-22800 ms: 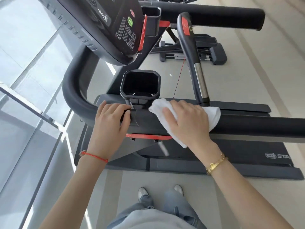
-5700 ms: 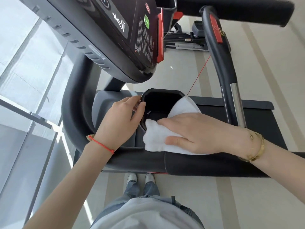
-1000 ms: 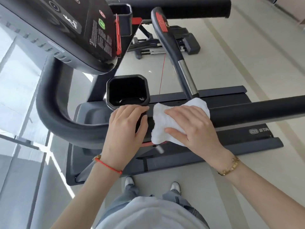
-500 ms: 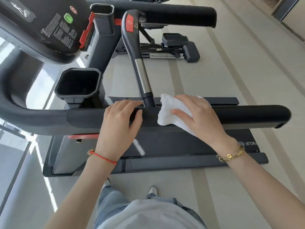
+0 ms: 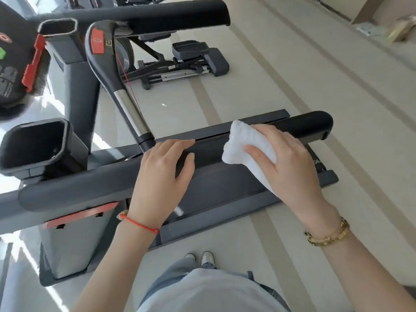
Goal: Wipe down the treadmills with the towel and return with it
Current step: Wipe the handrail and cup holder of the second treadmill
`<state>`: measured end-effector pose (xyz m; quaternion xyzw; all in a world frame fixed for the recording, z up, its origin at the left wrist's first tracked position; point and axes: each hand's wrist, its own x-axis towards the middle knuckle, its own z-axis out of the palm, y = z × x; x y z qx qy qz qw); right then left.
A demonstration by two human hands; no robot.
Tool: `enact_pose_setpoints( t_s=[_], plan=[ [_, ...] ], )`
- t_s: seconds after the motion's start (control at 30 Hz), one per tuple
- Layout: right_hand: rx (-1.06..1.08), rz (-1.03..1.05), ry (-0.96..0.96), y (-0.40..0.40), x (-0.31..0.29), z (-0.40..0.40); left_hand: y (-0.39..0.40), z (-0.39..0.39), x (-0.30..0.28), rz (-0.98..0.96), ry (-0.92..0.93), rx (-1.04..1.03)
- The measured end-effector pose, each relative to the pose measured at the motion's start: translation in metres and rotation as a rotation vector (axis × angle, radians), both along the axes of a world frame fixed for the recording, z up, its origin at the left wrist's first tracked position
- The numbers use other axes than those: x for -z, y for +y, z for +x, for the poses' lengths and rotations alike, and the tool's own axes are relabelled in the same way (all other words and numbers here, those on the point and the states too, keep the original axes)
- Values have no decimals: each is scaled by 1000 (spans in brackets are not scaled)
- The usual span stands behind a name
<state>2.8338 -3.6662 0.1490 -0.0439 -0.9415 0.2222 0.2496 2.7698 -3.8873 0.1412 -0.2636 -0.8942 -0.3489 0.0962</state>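
Since half a second ago the right hand [image 5: 290, 163] has slid the white terry-cloth towel [image 5: 245, 147] further along the black padded handrail [image 5: 90, 183] toward its rounded free end, and the left hand [image 5: 162, 174] has followed a little past the foot of the chrome-and-black upright grip bar [image 5: 130, 109]. The square black cup holder [image 5: 33, 145] now sits far off to the left of the view.

The towel lies bunched over the top of the handrail, with a tail hanging down the near side under the right palm. The right fingers [image 5: 265, 134] are curled over the cloth and the thumb presses into its near face, so the hand clamps the towel around the rail. The left fingers [image 5: 180, 144] lie together, nearly straight, draped over the top of the rail, with the thumb spread apart on the near side; they steady it rather than grip hard.

The rail's long axis runs from lower left to upper right, and the unwiped stretch appears to be the short length between the towel and the end cap, straight ahead of the right hand. That hand is the nearer one, so the next stroke probably runs along the axis to the cap. The grey treadmill deck [image 5: 225, 212] lies below the rail.
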Motion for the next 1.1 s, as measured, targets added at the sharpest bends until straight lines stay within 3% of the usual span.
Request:
enact_pose_setpoints(
  t_s=[0.33,1.1],
  plan=[
    [276,-110,-67,6,14,52,35,-2,9,-16,-1,281],
    [1128,-307,-167,-98,40,179,107,18,38,-173,-54,1145]
  ],
)
